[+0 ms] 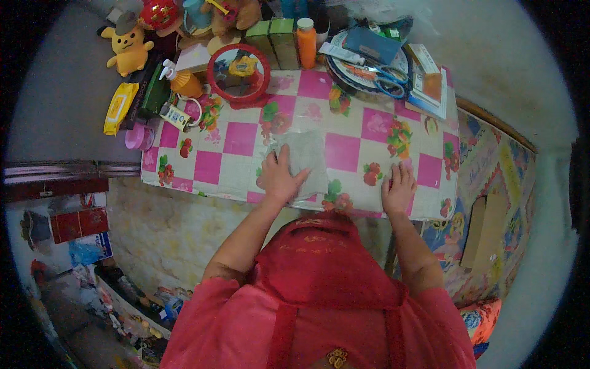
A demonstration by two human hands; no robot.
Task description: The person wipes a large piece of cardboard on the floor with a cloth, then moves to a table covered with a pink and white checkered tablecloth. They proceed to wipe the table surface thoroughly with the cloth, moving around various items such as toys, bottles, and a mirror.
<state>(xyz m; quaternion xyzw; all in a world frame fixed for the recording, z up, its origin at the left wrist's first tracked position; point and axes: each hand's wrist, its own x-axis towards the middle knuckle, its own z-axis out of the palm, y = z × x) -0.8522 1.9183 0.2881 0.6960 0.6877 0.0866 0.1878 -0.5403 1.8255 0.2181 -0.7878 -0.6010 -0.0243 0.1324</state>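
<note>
My left hand (279,177) lies palm down with fingers and thumb spread on the left part of a thin pale cloth or wipe (307,152). The cloth is laid out flat, its lower edge near the table's front. Beneath it is a pink-and-white checked tablecloth (342,151) printed with fruit and flowers. Farther right, my right hand (399,189) rests on the tablecloth near the front edge. Its fingers point away from me and nothing shows in them.
Along the back stand a red-framed round mirror (238,74), an orange pump bottle (182,79), an orange bottle (306,44) and a round tin (329,64) bearing blue-handled scissors (389,80). Boxes (426,90) lie at right. A yellow plush toy (127,48) and wipes pack (120,108) are left.
</note>
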